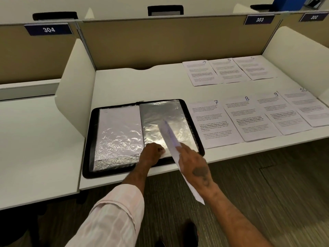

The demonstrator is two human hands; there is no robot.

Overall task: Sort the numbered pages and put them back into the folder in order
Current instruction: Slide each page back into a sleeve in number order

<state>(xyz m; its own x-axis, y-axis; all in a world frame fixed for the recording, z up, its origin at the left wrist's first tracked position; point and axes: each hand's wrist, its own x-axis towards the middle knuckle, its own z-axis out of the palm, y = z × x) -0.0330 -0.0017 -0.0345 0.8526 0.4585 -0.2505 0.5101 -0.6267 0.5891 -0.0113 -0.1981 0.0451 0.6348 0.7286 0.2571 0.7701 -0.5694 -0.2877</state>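
Black folder [88, 139] lies open flat on the desk [142, 82]. Its left sleeve [119, 132] has a white sheet inside, and the right sleeve [156, 114] looks empty, just shiny plastic. Left hand [153, 152] is curled, pinching that sleeve's bottom edge. Right hand [193, 164] grips a loose page [169, 134] edge-on over it. Pages 4-6 [229, 70] and pages 7-10 [256, 116] sit in rows to the right.
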